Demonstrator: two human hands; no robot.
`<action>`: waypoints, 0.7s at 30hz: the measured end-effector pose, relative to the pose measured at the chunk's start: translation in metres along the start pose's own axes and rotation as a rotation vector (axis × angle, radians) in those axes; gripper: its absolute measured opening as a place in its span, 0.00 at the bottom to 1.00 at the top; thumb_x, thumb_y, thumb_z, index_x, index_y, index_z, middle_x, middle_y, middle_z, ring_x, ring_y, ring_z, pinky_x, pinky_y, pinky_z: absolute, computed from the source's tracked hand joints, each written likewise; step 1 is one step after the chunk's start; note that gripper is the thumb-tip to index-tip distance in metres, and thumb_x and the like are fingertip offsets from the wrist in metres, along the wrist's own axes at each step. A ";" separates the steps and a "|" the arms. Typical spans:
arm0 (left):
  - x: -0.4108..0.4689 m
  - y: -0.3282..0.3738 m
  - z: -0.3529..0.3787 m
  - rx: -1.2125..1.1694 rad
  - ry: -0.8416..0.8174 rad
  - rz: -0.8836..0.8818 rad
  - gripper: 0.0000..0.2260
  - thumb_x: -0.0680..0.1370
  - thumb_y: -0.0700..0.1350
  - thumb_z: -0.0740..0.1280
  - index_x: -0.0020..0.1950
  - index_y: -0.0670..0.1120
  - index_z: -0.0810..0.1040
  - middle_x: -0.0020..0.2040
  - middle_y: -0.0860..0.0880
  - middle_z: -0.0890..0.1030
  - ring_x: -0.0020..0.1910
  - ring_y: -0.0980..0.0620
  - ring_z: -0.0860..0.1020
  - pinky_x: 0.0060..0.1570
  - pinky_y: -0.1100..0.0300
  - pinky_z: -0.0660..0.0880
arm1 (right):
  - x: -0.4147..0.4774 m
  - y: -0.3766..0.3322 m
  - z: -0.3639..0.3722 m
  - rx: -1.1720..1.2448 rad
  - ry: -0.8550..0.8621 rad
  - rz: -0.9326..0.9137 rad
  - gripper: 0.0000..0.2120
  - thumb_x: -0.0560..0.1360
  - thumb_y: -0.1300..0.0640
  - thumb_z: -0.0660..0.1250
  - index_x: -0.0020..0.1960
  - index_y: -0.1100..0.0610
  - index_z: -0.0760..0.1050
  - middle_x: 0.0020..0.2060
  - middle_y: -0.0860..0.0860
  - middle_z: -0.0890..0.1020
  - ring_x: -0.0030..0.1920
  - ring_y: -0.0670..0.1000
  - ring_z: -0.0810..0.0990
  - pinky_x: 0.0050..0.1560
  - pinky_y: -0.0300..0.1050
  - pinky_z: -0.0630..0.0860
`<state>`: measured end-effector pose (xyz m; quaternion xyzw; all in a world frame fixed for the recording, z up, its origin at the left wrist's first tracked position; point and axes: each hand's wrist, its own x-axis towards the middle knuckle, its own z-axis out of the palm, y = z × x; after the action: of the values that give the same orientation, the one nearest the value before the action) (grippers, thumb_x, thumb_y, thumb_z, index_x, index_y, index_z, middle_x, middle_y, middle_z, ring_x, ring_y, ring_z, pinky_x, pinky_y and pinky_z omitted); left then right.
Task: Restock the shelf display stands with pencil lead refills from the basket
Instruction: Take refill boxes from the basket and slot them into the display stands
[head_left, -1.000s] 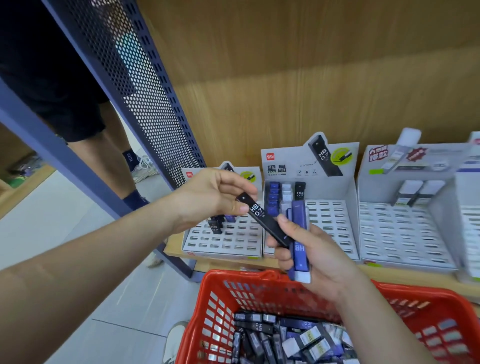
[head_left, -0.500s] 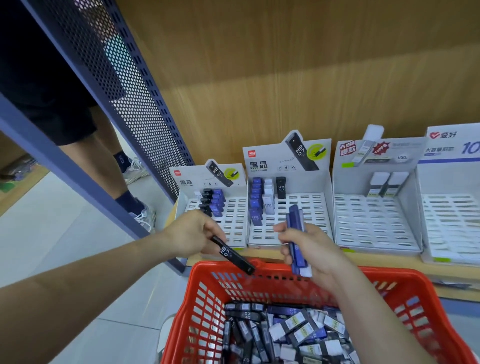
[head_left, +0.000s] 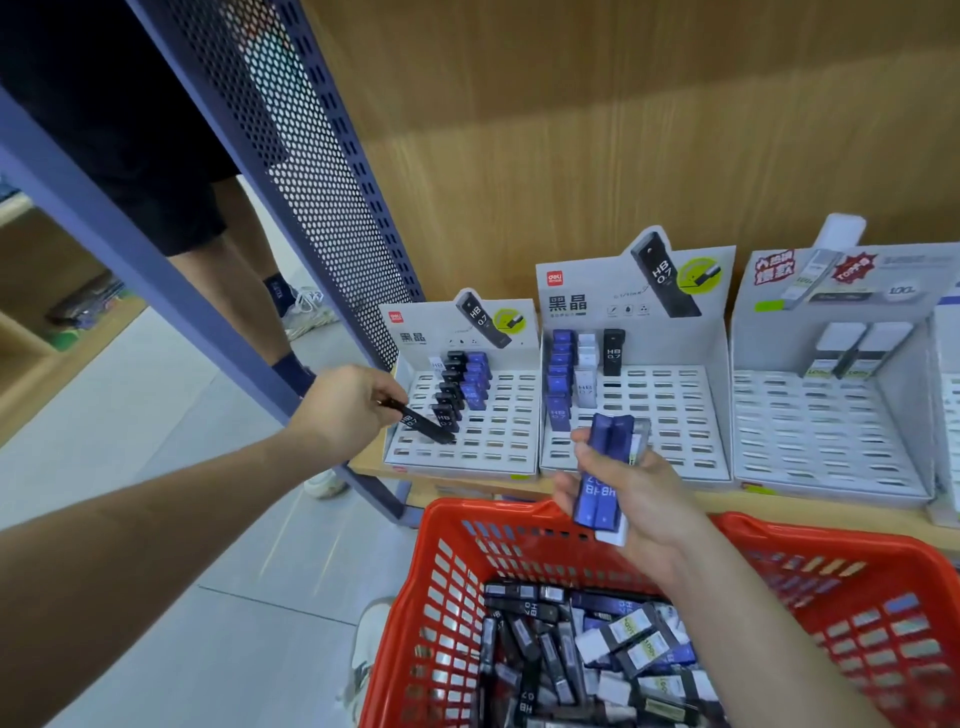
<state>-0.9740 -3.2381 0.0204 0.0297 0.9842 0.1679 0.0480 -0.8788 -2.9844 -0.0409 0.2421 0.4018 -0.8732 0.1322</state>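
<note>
Black refill (head_left: 423, 423) pinched in left hand (head_left: 348, 410), angled at left stand (head_left: 498, 436): adjacent row (head_left: 451, 387) may be toppled. Blue refills (head_left: 602, 478) clasped in right hand (head_left: 639, 499).

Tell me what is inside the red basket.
The basket holds a loose pile of black, blue and white refills. The right forearm covers part of the pile, and lower layers are hidden.
</note>
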 end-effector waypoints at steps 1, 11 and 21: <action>0.000 0.001 0.001 0.007 -0.004 0.018 0.06 0.74 0.39 0.71 0.49 0.47 0.84 0.46 0.50 0.83 0.46 0.53 0.80 0.51 0.61 0.75 | 0.000 0.000 0.000 0.004 0.003 -0.001 0.10 0.77 0.66 0.67 0.59 0.63 0.76 0.44 0.61 0.81 0.34 0.54 0.85 0.35 0.47 0.83; 0.014 -0.004 0.012 0.507 -0.086 0.516 0.15 0.74 0.31 0.64 0.56 0.45 0.81 0.50 0.47 0.82 0.51 0.47 0.79 0.49 0.51 0.76 | 0.001 0.007 0.004 -0.015 0.001 0.001 0.12 0.75 0.62 0.70 0.56 0.65 0.79 0.33 0.55 0.80 0.32 0.52 0.81 0.34 0.45 0.81; 0.018 0.011 0.019 0.443 -0.186 0.402 0.07 0.78 0.36 0.61 0.50 0.48 0.73 0.43 0.52 0.77 0.42 0.51 0.74 0.41 0.57 0.71 | 0.001 0.007 0.009 -0.055 -0.066 0.070 0.18 0.74 0.70 0.69 0.63 0.70 0.72 0.40 0.63 0.81 0.33 0.54 0.82 0.34 0.45 0.81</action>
<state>-0.9893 -3.2204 0.0043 0.2489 0.9626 -0.0478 0.0960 -0.8799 -2.9958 -0.0406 0.2231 0.4123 -0.8643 0.1824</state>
